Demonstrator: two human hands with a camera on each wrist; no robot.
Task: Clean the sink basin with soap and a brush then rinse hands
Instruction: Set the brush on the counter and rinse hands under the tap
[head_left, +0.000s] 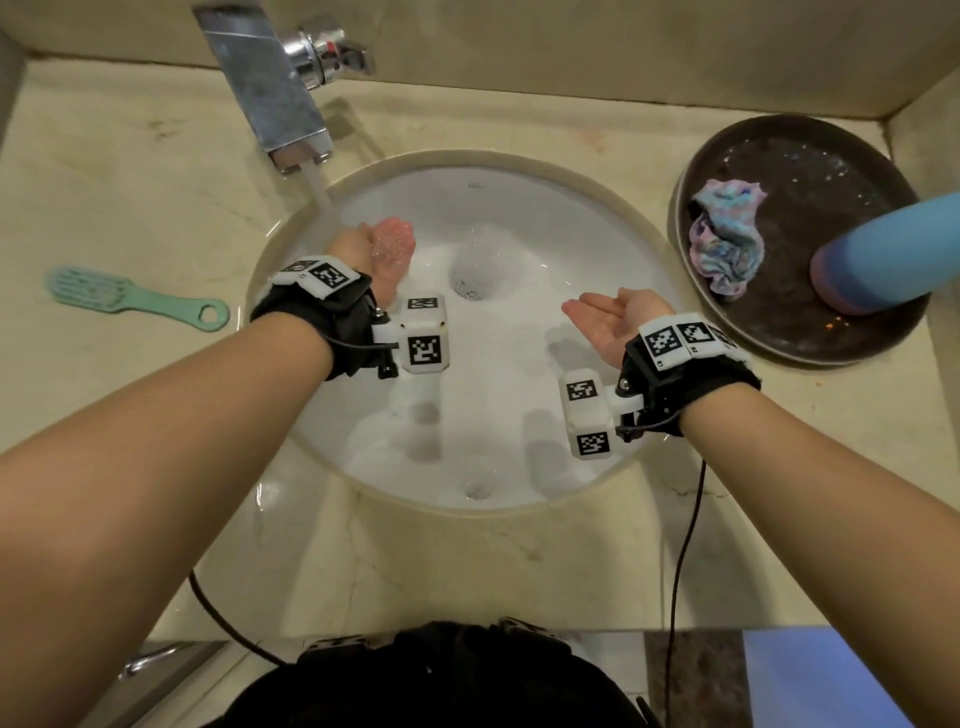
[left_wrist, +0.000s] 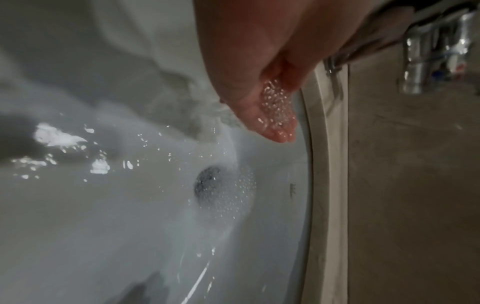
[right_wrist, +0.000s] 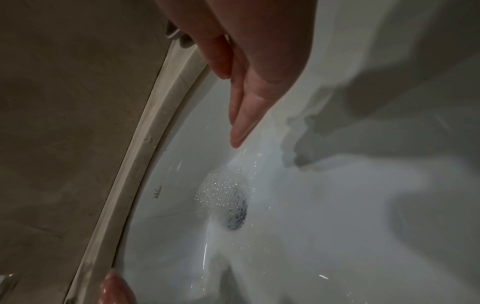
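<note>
Left of left hand (head_left: 387, 244): brush (head_left: 136, 303).

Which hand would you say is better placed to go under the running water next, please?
The right hand, probably: it hangs open and empty over the basin, clear of the stream, while the left hand is under it.

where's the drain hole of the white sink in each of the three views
Head: the dark round drain hole sits just above centre, between the left hand and right hand, under foam.
Left wrist: the drain is centre, slightly below the middle, below the wet fingertips.
Right wrist: the drain is at centre, below the fingertips.
Shared landmark: the beige sink rim.
</note>
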